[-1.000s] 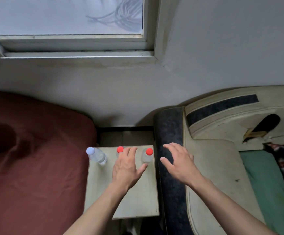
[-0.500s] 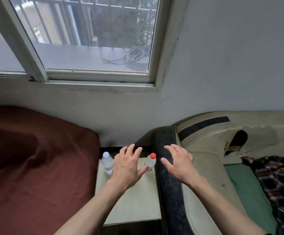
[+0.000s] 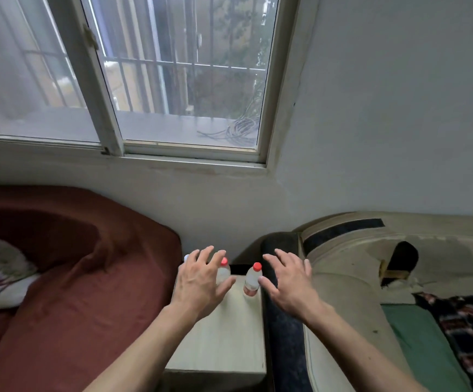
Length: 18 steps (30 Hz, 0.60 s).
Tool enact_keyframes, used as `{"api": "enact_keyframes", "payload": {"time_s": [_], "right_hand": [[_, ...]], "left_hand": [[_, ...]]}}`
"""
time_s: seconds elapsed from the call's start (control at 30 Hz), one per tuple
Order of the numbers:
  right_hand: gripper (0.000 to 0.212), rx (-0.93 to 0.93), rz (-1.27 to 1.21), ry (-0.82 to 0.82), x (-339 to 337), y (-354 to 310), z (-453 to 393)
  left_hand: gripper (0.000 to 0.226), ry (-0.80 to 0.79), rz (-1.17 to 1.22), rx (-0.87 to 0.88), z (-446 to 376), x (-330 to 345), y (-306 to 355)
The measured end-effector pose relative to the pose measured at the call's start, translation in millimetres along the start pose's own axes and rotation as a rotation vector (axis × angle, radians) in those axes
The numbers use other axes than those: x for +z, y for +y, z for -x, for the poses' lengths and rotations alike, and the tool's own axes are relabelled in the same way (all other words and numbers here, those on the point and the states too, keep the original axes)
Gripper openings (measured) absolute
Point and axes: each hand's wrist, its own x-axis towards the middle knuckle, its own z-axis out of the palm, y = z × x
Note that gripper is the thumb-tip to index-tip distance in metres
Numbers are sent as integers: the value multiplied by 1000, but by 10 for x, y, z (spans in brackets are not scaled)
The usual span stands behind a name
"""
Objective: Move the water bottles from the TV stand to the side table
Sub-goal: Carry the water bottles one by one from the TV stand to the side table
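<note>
Both hands hover palm-down, fingers spread, holding nothing. The left hand (image 3: 201, 281) partly covers one red-capped bottle (image 3: 223, 271); another bottle (image 3: 252, 280) stands at its 3 o'clock on the side table (image 3: 229, 340), beside the right hand (image 3: 289, 281).

The side table (image 3: 224, 343) is hemmed between a red bed (image 3: 82, 278) and a sofa arm (image 3: 283, 329). Its near half lies bare; bottles (image 3: 252, 280) crowd the far edge.

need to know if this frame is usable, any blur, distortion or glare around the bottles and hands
Head view: soft daylight from the window, no glare; wide-angle lens bows the window frame and wall edges. Left hand and right hand are fairly sharp; the red-capped bottle is small and a bit soft, another is half hidden behind the left hand.
</note>
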Motion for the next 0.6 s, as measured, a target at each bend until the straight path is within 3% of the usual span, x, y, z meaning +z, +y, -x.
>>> {"api": "enact_keyframes", "payload": {"time_s": [0.37, 0.6], "right_hand": [[52, -189, -119, -58, 289, 154, 832], [55, -380, -76, -95, 418, -347, 1216]], "left_hand": [[59, -39, -83, -161, 1241, -165, 395], [65, 1, -80, -400, 2053, -604, 309]]}}
